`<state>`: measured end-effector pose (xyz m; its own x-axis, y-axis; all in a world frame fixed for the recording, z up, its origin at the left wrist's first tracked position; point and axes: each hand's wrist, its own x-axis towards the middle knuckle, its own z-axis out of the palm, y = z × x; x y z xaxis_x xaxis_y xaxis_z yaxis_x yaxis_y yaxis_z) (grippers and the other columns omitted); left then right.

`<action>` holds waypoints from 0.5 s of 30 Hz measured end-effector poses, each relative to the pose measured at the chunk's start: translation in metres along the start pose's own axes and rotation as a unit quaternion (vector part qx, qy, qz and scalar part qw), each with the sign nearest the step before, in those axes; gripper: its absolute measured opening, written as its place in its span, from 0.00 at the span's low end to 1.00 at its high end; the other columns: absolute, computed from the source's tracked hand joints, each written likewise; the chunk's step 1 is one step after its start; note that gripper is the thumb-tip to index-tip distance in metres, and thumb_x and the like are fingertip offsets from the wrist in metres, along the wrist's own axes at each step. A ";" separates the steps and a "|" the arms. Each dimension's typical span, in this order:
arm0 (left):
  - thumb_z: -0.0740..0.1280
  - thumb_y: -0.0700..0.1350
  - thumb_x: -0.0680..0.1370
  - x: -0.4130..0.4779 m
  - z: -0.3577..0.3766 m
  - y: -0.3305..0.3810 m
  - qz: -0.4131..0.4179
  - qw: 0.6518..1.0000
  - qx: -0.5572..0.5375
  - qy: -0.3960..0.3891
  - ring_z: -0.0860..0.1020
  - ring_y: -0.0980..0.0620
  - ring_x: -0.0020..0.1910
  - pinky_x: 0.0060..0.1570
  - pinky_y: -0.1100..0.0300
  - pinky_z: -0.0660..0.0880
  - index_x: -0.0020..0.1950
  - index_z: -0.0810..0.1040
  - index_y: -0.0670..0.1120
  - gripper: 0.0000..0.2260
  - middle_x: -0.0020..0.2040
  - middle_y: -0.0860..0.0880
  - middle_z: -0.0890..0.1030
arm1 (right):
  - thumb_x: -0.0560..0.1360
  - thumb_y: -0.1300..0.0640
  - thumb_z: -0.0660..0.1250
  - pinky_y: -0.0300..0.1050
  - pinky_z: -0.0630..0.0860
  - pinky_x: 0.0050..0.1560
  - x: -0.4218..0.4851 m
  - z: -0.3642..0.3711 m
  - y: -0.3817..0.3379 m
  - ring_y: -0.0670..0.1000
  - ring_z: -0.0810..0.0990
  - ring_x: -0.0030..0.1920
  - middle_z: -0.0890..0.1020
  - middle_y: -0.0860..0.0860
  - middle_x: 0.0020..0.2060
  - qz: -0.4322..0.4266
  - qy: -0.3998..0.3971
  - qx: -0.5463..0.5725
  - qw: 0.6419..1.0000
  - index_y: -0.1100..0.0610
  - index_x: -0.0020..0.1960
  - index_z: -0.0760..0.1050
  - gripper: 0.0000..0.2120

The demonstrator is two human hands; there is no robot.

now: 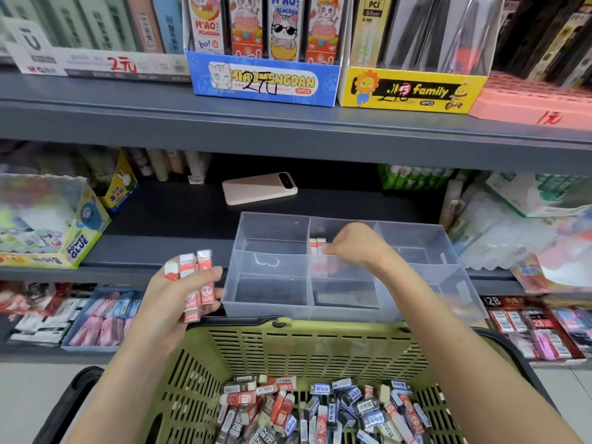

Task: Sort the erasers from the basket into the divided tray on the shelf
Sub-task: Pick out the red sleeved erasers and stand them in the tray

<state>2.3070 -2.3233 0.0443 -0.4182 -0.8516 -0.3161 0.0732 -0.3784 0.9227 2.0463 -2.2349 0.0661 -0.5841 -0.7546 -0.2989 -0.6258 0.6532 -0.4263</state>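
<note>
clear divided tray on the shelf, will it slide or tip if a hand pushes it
Probably slides easily: the clear divided tray looks thin plastic and holds only a couple of erasers, so likely light. Its front seems to reach past the shelf edge, so pressing down there might tip it.
</note>
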 end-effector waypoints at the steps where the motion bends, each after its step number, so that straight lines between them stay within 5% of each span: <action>1: 0.74 0.39 0.64 -0.001 0.001 -0.001 0.003 1.000 0.004 -0.001 0.82 0.46 0.34 0.27 0.59 0.77 0.49 0.76 0.43 0.16 0.37 0.46 0.81 | 0.73 0.54 0.66 0.43 0.64 0.31 -0.001 0.000 0.000 0.52 0.67 0.29 0.66 0.51 0.24 -0.001 0.005 0.008 1.000 0.59 0.26 0.68 0.19; 6: 0.74 0.37 0.69 -0.002 0.011 0.003 0.072 0.997 0.004 0.035 0.83 0.49 0.33 0.28 0.61 0.78 0.47 0.76 0.47 0.12 0.34 0.50 0.83 | 0.74 0.54 0.65 0.45 0.68 0.35 -0.006 0.001 -0.001 0.57 0.72 0.34 0.71 0.56 0.26 -0.015 0.043 -0.002 0.999 0.64 0.32 0.74 0.17; 10: 0.75 0.44 0.66 -0.006 0.028 0.025 0.124 0.992 -0.022 -0.017 0.83 0.49 0.34 0.28 0.62 0.77 0.48 0.77 0.47 0.13 0.36 0.50 0.83 | 0.76 0.50 0.63 0.42 0.71 0.42 -0.027 0.001 -0.006 0.51 0.78 0.41 0.83 0.51 0.36 -0.091 0.223 0.027 0.970 0.57 0.42 0.81 0.13; 13: 0.80 0.50 0.60 -0.011 0.049 0.035 0.064 0.986 -0.057 -0.140 0.82 0.48 0.32 0.27 0.61 0.77 0.51 0.76 0.43 0.25 0.37 0.47 0.83 | 0.76 0.49 0.65 0.36 0.70 0.37 -0.054 -0.001 -0.025 0.39 0.73 0.31 0.80 0.44 0.30 -0.176 0.133 0.300 0.928 0.51 0.39 0.81 0.11; 15: 0.81 0.51 0.58 -0.014 0.063 0.037 0.033 0.977 -0.052 -0.204 0.82 0.47 0.32 0.26 0.60 0.76 0.53 0.76 0.40 0.30 0.39 0.44 0.83 | 0.76 0.50 0.65 0.31 0.70 0.36 -0.069 -0.001 -0.039 0.38 0.72 0.31 0.78 0.44 0.30 -0.217 0.036 0.371 0.902 0.50 0.40 0.81 0.09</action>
<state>2.2588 -2.3029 0.0963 -0.7334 -0.6684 -0.1235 0.1943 -0.3803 0.9042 2.1103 -2.2079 0.1038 -0.4165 -0.9057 0.0791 -0.3019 0.0557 -0.9517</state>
